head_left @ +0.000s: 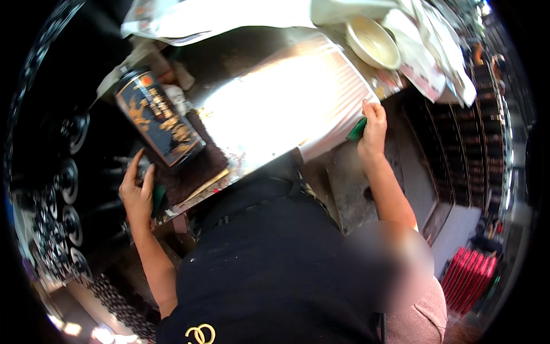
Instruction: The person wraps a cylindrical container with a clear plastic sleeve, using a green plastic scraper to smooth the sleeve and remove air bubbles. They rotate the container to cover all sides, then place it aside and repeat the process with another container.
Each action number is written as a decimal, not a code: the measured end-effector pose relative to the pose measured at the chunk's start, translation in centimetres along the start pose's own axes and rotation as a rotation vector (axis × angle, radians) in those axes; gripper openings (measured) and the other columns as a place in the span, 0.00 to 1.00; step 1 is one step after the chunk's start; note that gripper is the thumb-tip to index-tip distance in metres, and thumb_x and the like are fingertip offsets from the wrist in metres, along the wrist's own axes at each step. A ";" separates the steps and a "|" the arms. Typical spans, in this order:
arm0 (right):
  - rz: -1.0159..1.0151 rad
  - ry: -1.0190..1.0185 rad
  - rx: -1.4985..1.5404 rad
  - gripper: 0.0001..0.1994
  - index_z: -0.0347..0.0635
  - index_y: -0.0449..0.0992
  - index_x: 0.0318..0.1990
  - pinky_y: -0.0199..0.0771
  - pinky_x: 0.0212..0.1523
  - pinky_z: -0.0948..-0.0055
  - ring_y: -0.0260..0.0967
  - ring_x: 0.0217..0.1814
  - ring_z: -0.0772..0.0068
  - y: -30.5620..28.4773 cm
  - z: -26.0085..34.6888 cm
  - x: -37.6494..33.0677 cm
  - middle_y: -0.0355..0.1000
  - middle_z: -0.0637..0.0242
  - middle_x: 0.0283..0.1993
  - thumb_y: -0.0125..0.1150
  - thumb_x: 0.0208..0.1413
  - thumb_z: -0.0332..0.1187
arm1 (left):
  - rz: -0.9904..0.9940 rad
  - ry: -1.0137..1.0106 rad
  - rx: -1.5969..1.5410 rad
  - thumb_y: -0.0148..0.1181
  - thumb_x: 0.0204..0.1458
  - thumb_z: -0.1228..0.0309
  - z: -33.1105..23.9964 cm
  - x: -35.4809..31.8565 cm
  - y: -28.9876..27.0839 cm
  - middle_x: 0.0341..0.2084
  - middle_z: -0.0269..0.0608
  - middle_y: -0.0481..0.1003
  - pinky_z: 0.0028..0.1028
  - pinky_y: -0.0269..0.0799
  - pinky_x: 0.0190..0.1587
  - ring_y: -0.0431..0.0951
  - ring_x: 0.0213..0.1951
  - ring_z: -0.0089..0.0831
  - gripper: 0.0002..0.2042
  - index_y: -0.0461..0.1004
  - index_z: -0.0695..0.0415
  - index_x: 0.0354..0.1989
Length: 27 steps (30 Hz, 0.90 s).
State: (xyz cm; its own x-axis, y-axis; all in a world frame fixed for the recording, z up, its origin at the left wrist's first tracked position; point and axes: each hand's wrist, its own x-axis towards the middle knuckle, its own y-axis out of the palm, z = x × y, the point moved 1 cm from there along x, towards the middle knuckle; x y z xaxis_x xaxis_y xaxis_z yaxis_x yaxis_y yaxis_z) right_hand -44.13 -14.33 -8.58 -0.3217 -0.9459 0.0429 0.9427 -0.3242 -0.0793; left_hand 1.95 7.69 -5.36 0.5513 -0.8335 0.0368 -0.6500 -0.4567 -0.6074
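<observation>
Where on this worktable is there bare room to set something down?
Likely the bright white surface, between the black bottle and the pale bowl, though glare hides detail. The left end is crowded: the bottle rests on a dark brown cloth, with small objects beside it. White sheeting lines the far edge.

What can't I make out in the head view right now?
All in the head view:
White surface: middle washed out by glare.
Green item: partly hidden by the right hand; kind unclear.
Dark cloth: partly covered by the black bottle.
Area below the right forearm: covered by a blurred patch.
</observation>
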 end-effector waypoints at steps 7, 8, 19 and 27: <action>0.254 0.836 0.508 0.19 0.49 0.69 0.35 0.54 0.16 0.80 0.53 0.13 0.82 -3.2 -4.3 -7.0 0.61 0.77 0.20 0.67 0.52 0.51 | -0.053 -0.007 -0.004 0.56 0.60 0.72 -0.1 0.2 0.7 0.25 0.25 0.67 0.15 0.54 0.24 0.58 0.23 0.12 0.14 0.73 0.61 0.54; 0.252 0.841 0.497 0.18 0.49 0.69 0.35 0.54 0.16 0.80 0.54 0.13 0.82 -2.8 -4.6 -7.2 0.62 0.77 0.20 0.67 0.52 0.51 | -0.050 0.014 0.013 0.56 0.60 0.72 0.5 0.4 0.5 0.25 0.25 0.67 0.15 0.55 0.25 0.58 0.23 0.12 0.14 0.73 0.61 0.54; 0.465 0.911 0.574 0.10 0.46 0.70 0.36 0.54 0.16 0.79 0.57 0.13 0.81 -3.4 -3.5 -8.5 0.69 0.71 0.23 0.64 0.56 0.39 | -0.023 0.001 -0.029 0.56 0.60 0.69 3.2 0.7 0.2 0.38 0.34 0.76 0.18 0.67 0.40 0.71 0.37 0.18 0.15 0.73 0.64 0.52; 0.478 0.844 0.284 0.09 0.40 0.71 0.31 0.54 0.16 0.79 0.57 0.11 0.81 -3.4 -3.7 -9.4 0.62 0.72 0.13 0.60 0.57 0.34 | -0.041 0.040 0.044 0.56 0.60 0.69 2.7 0.6 0.2 0.35 0.31 0.74 0.17 0.65 0.36 0.68 0.33 0.16 0.15 0.74 0.63 0.52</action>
State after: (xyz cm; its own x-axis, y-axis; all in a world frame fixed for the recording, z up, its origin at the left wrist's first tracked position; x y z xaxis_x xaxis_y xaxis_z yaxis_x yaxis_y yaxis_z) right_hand -44.61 -4.37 -12.40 0.2411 -0.7128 -0.6586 0.9401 0.0032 0.3408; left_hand 3.56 7.92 -7.66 0.5546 -0.8268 0.0936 -0.6035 -0.4772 -0.6388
